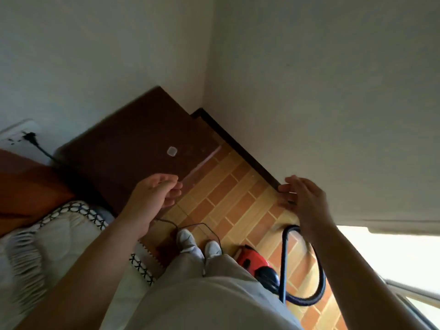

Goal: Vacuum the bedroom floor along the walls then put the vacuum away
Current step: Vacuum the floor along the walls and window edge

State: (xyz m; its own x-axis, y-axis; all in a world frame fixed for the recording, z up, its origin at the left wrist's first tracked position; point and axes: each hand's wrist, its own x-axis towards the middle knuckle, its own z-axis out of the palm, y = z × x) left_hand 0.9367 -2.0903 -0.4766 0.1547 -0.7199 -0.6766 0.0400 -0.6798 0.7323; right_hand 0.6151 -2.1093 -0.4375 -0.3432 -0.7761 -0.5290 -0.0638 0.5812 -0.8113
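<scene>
Two hands free: left hand (154,194) and right hand (306,201) spread, holding nothing, mid-frame | vacuum (252,260) parked on floor (228,194), lower centre, beside feet | plug (29,135) in socket at left, probably for power

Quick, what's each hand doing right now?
Left hand: fingers loosely curled; whether it pinches the cord cannot be told.
Right hand: open, holding nothing.
</scene>
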